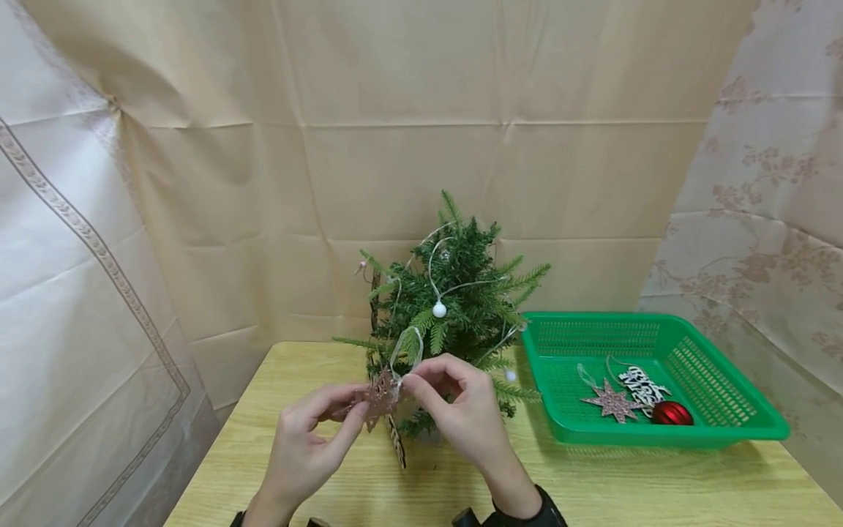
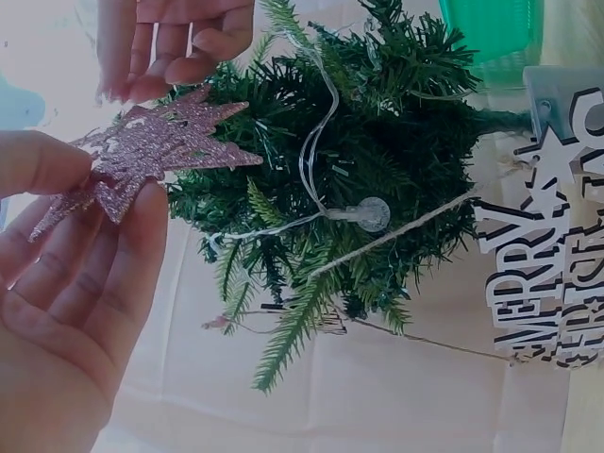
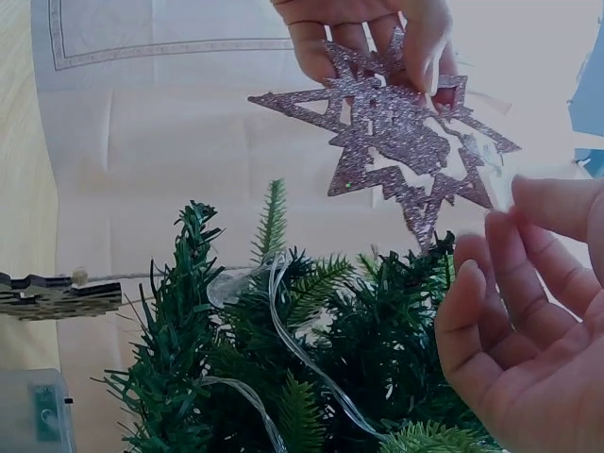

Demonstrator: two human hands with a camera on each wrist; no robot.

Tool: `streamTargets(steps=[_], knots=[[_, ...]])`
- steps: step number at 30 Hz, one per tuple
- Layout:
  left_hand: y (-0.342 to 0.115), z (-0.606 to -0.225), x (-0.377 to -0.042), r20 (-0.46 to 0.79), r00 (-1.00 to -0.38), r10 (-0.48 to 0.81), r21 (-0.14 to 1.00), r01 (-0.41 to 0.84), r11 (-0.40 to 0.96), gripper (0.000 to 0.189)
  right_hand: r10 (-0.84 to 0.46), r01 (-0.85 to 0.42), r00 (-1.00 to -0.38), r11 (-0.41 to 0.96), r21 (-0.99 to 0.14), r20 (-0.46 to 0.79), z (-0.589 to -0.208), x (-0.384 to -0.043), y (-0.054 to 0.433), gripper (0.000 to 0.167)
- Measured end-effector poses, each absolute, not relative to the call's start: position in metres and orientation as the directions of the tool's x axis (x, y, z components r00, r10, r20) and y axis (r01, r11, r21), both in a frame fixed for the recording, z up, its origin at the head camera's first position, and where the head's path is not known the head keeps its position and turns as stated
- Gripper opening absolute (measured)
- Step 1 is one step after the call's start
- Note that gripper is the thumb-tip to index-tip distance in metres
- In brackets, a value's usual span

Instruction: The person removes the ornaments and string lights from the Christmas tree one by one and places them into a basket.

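My left hand [image 1: 306,439] pinches a pink glittery star ornament [image 1: 380,399] between thumb and fingers, in front of the small green Christmas tree [image 1: 470,293]. In the right wrist view the star [image 3: 396,142] shows a cut-out pattern and several points. From its tip rises a pale ribbon loop [image 1: 420,342]. The thumb and index finger of my right hand [image 1: 464,410] pinch the ribbon close to the star. A string of lights with a white bulb [image 1: 439,309] winds around the tree. A wooden "Merry Christmas" sign [image 2: 528,274] hangs on twine at the tree's left side.
To the right of the tree stands a green basket [image 1: 665,439]. Inside lie another pink star [image 1: 612,402], a white lettered ornament [image 1: 642,386] and a red ball [image 1: 672,413]. A translucent box [image 3: 33,406] sits near the sign. Cloth hangs behind the wooden table [image 1: 250,468].
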State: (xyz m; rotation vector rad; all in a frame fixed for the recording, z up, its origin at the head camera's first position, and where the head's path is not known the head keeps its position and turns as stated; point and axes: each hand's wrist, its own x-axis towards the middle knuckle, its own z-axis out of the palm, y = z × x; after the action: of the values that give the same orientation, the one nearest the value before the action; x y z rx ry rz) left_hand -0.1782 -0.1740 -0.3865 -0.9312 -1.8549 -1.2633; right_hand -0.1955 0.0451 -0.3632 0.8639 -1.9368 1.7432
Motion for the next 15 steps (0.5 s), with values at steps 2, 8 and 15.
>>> streamTargets(steps=[2, 8, 15], knots=[[-0.1743, -0.3868, -0.1784, 0.851, -0.494, 0.178, 0.444, 0.859, 0.256, 0.040, -0.168, -0.675, -0.733, 0.062, -0.735, 0.659, -0.3632, -0.1956, 0.0452, 0.004], [-0.1751, -0.3864, -0.1796, 0.864, -0.466, 0.190, 0.426, 0.879, 0.215, 0.042, -0.189, -0.731, -0.680, 0.110, -0.673, 0.708, -0.3638, -0.1976, 0.0453, 0.004], [-0.1786, -0.3874, -0.1814, 0.867, -0.450, 0.214, 0.419, 0.891, 0.173, 0.044, -0.272, -0.774, -0.625, 0.092, -0.627, 0.732, -0.3642, -0.2005, 0.0485, 0.004]])
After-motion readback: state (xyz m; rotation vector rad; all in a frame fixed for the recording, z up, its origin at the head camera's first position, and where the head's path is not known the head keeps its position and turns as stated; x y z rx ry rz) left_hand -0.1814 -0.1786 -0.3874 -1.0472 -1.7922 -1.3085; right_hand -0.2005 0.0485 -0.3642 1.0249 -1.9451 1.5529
